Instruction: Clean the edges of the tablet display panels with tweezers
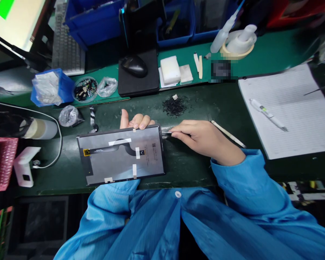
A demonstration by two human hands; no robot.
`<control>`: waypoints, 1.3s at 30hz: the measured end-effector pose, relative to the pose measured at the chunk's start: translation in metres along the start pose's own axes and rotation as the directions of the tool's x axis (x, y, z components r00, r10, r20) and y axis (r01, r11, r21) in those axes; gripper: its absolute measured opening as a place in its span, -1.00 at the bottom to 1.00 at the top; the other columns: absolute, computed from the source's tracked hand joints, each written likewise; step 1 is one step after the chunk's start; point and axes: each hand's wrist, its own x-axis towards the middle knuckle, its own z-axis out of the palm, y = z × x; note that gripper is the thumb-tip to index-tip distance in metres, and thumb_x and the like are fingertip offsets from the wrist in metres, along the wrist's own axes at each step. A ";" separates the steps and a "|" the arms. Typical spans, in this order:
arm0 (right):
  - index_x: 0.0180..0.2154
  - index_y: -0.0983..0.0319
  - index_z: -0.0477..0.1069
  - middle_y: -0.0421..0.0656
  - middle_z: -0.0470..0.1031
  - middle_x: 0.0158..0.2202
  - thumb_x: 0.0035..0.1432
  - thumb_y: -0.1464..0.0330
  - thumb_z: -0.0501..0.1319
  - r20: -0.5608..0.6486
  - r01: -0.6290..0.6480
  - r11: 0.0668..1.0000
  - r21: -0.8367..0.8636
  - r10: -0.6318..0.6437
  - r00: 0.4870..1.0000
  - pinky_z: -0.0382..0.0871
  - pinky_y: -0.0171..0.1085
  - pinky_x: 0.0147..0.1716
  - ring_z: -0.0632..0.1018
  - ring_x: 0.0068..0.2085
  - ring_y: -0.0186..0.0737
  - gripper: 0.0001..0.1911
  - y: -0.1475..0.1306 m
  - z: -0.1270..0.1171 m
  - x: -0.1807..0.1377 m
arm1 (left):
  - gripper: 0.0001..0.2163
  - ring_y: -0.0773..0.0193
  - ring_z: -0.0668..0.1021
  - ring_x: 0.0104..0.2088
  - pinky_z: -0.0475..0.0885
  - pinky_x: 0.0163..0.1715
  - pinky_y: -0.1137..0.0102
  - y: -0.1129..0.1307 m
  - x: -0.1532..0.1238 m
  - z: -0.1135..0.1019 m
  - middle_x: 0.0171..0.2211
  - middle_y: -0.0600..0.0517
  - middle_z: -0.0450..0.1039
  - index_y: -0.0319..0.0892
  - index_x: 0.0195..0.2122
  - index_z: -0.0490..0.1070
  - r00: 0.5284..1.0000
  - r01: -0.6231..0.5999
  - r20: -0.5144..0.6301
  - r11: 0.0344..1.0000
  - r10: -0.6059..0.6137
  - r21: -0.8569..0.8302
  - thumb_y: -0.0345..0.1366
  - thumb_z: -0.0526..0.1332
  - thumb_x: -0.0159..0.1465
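Note:
A tablet display panel lies tilted in front of me, its grey back facing up, with a dark flex cable and several strips of white tape on it. My left hand supports it from below, fingertips curled over the far edge and thumb sticking up; the palm is hidden by the panel. My right hand pinches a thin metal tool, maybe tweezers, whose tip meets the panel's right edge near the far corner. Just beyond the panel is a heap of black shavings.
A lined notebook with a white pen is at right. Along the back sit a mouse, a white sponge block, a squeeze bottle and blue bins. A white cable curls at left.

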 end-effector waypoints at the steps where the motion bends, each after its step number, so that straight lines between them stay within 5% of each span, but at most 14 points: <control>1: -0.12 0.14 0.62 -0.14 0.68 -0.16 0.41 0.33 0.16 0.000 -0.012 1.000 -0.001 0.012 1.000 0.50 -0.21 -0.19 0.67 -0.16 -0.12 -0.77 0.000 0.000 -0.001 | -0.41 0.30 0.01 -0.54 0.27 -0.52 0.40 0.000 0.000 0.000 -0.55 0.10 -0.20 -0.16 -0.58 -0.21 1.000 -0.001 -0.003 1.000 0.001 0.009 0.17 -0.24 0.45; 6: -0.10 0.15 0.60 -0.19 0.68 -0.28 0.30 0.31 0.31 -0.045 -0.060 0.995 0.079 0.064 0.997 0.47 -0.28 -0.31 0.65 -0.32 -0.21 -0.84 0.000 0.003 -0.002 | -0.41 0.31 0.02 -0.55 0.29 -0.52 0.41 0.000 0.001 -0.003 -0.55 0.10 -0.20 -0.16 -0.58 -0.21 1.000 0.005 -0.002 1.000 -0.005 0.026 0.18 -0.24 0.45; 13: -0.12 0.17 0.62 -0.13 0.67 -0.17 0.41 0.32 0.18 -0.008 0.010 1.000 -0.007 -0.010 1.000 0.47 -0.22 -0.19 0.66 -0.17 -0.13 -0.78 0.000 0.001 0.000 | -0.43 0.33 0.06 -0.56 0.29 -0.53 0.42 0.001 -0.001 -0.001 -0.55 0.10 -0.19 -0.15 -0.58 -0.20 1.000 -0.005 0.028 1.000 0.005 -0.010 0.15 -0.22 0.46; 19: -0.08 0.14 0.59 -0.20 0.68 -0.28 0.31 0.30 0.30 -0.034 -0.063 0.996 0.064 0.066 0.997 0.47 -0.28 -0.33 0.65 -0.33 -0.21 -0.83 0.000 0.004 -0.002 | -0.42 0.34 0.03 -0.57 0.28 -0.56 0.43 0.001 -0.001 0.003 -0.57 0.10 -0.20 -0.16 -0.58 -0.23 1.000 -0.003 -0.004 1.000 0.003 0.006 0.16 -0.25 0.46; 24: -0.12 0.15 0.62 -0.13 0.68 -0.18 0.40 0.31 0.19 -0.016 0.016 1.000 0.011 -0.016 1.000 0.50 -0.22 -0.19 0.66 -0.18 -0.14 -0.79 0.000 0.002 -0.001 | -0.42 0.34 0.05 -0.57 0.28 -0.55 0.43 0.000 -0.001 0.002 -0.56 0.10 -0.18 -0.16 -0.58 -0.21 1.000 -0.004 0.018 1.000 0.004 -0.007 0.15 -0.22 0.46; 32: -0.10 0.14 0.60 -0.19 0.69 -0.26 0.31 0.31 0.29 -0.030 -0.036 0.998 0.044 0.037 0.999 0.50 -0.26 -0.29 0.67 -0.30 -0.19 -0.84 -0.001 0.003 -0.001 | -0.41 0.32 0.06 -0.56 0.29 -0.53 0.41 0.000 0.000 0.000 -0.57 0.09 -0.17 -0.16 -0.59 -0.20 1.000 -0.004 0.006 1.000 0.004 0.009 0.17 -0.20 0.45; 39: -0.10 0.14 0.62 -0.15 0.69 -0.16 0.42 0.32 0.16 0.007 0.018 1.000 0.005 -0.018 1.000 0.50 -0.22 -0.17 0.67 -0.17 -0.14 -0.76 0.000 0.002 -0.001 | -0.42 0.35 0.11 -0.58 0.31 -0.55 0.43 0.000 -0.002 -0.001 -0.58 0.10 -0.14 -0.15 -0.59 -0.18 1.000 -0.017 0.008 1.000 0.017 0.000 0.15 -0.17 0.47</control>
